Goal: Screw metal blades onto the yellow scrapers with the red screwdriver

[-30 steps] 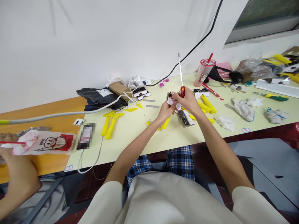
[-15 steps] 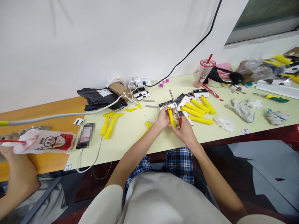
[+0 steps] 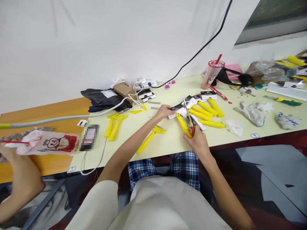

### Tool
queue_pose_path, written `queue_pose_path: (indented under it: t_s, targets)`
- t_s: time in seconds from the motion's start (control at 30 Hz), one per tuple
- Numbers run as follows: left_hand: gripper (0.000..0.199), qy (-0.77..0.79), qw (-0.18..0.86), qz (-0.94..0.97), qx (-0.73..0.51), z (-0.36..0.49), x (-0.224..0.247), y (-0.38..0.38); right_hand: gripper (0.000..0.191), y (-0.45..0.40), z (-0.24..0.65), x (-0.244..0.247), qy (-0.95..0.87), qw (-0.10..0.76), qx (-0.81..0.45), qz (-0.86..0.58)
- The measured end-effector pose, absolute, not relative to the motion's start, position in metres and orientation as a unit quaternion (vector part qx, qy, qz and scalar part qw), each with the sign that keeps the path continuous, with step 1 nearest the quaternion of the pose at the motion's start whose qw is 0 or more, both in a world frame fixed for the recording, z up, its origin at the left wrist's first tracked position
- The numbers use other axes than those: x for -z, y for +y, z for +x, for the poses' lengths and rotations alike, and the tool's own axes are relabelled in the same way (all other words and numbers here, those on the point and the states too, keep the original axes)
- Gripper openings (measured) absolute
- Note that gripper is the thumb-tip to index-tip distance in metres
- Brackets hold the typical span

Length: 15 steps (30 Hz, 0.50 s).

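My right hand [image 3: 196,142] grips a red-handled screwdriver [image 3: 188,113] with its steel shaft pointing up and away. A yellow plastic handle [image 3: 183,125] sits in the same hand, crossing the screwdriver. My left hand [image 3: 163,112] lies at the end of a strip of black-and-white printed cards [image 3: 177,110], its fingers on them. I cannot tell if it grips them. Several yellow handles [image 3: 203,109] lie just right of the cards. A yellow T-shaped scraper [image 3: 150,138] lies below my left forearm.
Two more yellow T-shaped tools [image 3: 113,126] lie at the left of the pale table [image 3: 153,150]. A co-worker's hand [image 3: 16,159] holds a printed plastic bag [image 3: 48,142] at far left. Further off are a plastic cup [image 3: 211,74], crumpled gloves [image 3: 251,114] and a power strip [image 3: 144,83].
My left hand has let go of the yellow handle and moved left onto the cards. The handle now sits in my right hand with the screwdriver, and that hand has moved lower.
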<state>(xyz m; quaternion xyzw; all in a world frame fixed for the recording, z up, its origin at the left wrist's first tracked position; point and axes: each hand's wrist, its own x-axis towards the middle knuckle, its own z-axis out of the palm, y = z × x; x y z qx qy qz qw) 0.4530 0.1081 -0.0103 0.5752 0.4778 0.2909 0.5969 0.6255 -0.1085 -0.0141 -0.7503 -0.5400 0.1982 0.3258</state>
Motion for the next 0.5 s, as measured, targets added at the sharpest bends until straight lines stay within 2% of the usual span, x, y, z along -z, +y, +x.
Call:
queue_pose_path:
  t_s: [0.27,0.4,0.5]
  targets:
    - [0.026,0.472,0.462,0.702,-0.265,0.475,0.009,0.113,0.033,-0.106,0.633,0.024,-0.536,0.317,-0.101,-0.776]
    - [0.039,0.477,0.318,0.773,-0.274,0.468,0.000,0.094,0.035,-0.118,0.630,0.007,-0.551,0.403,-0.044,-0.730]
    - [0.037,0.430,0.271,0.815,-0.278,0.439,-0.017,0.064,0.029,-0.140,0.617,-0.031,-0.521,0.518,-0.142,-0.664]
